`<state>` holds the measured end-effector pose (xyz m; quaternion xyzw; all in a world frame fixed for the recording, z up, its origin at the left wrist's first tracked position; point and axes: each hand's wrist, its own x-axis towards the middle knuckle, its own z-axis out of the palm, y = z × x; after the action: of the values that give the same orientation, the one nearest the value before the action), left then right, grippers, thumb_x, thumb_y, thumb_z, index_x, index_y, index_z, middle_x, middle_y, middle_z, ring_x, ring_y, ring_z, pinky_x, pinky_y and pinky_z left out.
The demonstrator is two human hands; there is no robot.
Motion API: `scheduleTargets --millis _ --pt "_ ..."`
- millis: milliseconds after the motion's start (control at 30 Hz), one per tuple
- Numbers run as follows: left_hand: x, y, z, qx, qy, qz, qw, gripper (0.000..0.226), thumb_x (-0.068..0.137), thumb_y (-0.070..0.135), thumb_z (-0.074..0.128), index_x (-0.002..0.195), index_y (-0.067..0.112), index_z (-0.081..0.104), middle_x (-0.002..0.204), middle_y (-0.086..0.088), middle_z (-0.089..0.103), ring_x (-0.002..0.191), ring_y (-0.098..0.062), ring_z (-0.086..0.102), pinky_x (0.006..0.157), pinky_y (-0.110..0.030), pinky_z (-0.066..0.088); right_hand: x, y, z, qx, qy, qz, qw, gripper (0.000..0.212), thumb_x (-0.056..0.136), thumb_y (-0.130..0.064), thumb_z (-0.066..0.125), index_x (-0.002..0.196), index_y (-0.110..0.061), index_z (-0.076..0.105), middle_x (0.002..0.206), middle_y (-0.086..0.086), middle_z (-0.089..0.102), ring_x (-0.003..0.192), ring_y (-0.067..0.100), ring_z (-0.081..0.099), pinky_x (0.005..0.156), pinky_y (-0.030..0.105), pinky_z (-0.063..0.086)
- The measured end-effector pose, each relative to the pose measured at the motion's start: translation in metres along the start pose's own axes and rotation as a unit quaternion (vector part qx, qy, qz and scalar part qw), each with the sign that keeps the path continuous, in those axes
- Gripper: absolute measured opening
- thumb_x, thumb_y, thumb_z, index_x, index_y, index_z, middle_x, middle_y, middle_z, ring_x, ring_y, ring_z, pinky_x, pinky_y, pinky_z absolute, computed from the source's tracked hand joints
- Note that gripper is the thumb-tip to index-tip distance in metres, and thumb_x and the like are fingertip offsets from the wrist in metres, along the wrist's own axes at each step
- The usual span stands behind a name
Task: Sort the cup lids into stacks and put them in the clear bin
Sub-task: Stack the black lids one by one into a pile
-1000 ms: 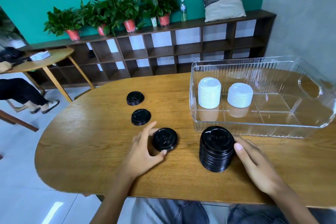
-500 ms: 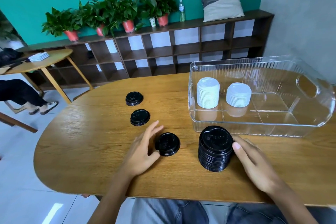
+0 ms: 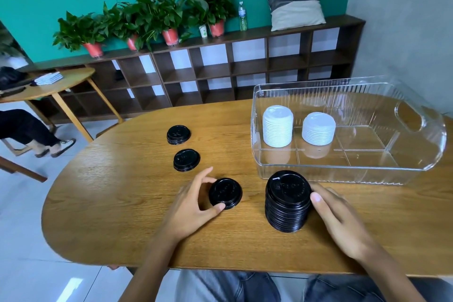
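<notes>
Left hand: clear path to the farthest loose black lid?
Probably yes. The left hand pinches the nearest lid; the middle lid lies between it and the farthest lid, but it is low, so the hand could pass over.

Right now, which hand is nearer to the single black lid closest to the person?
Left. The left hand pinches the nearest single black lid at its left edge between thumb and fingers. The right hand is farther right, touching the tall black stack.
</notes>
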<state>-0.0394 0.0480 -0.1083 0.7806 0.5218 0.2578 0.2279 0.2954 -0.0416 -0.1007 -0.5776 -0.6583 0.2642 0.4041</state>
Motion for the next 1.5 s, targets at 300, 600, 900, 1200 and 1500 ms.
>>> scheduleTargets --millis 300,600,900,1200,1500 --pt "-0.003 0.076 0.023 -0.237 0.06 0.104 0.964 0.08 0.088 0.042 0.078 0.152 0.043 0.03 0.14 0.004 0.063 0.134 -0.023 0.058 0.116 -0.032 0.04 0.0 0.002 0.0 0.001 -0.002 0.01 1.0 0.042 0.098 -0.06 0.028 0.13 -0.051 0.054 0.127 -0.037 0.058 0.127 -0.002 0.049 0.111 0.046 0.034" --pt "0.026 0.107 0.038 -0.119 -0.048 0.178 0.976 0.085 0.082 0.015 0.069 0.154 0.039 0.031 0.145 0.017 0.057 0.138 -0.013 0.052 0.118 -0.028 0.036 0.002 0.004 -0.001 -0.009 -0.003 0.007 1.0 0.038 0.098 -0.057 0.029 0.124 -0.05 0.056 0.12 -0.038 0.057 0.121 -0.005 0.049 0.107 0.039 0.037" --pt "0.032 0.111 0.037 -0.086 -0.088 0.195 0.973 0.085 0.085 0.019 0.065 0.156 0.041 0.025 0.149 0.021 0.05 0.144 -0.013 0.044 0.121 -0.041 0.032 0.001 0.001 -0.003 0.015 0.001 0.023 1.0 0.044 0.093 -0.07 0.02 0.119 -0.061 0.055 0.121 -0.043 0.055 0.121 -0.009 0.048 0.106 0.033 0.035" --pt "0.031 0.108 0.042 -0.12 -0.069 0.199 0.97 0.086 0.081 0.022 0.078 0.153 0.034 0.032 0.146 0.017 0.057 0.139 -0.012 0.051 0.116 -0.023 0.035 0.003 0.007 -0.002 0.024 -0.007 0.017 1.0 0.045 0.094 -0.064 0.035 0.121 -0.042 0.064 0.121 -0.027 0.064 0.124 0.004 0.053 0.109 0.047 0.037" --pt "0.025 0.104 0.052 -0.131 -0.06 0.199 0.969 0.083 0.083 0.024 0.076 0.153 0.03 0.031 0.149 0.015 0.054 0.141 -0.01 0.049 0.117 -0.025 0.035 0.004 0.012 -0.001 0.017 -0.016 0.025 0.999 0.049 0.093 -0.066 0.034 0.124 -0.04 0.062 0.123 -0.018 0.065 0.123 0.01 0.053 0.107 0.049 0.038"
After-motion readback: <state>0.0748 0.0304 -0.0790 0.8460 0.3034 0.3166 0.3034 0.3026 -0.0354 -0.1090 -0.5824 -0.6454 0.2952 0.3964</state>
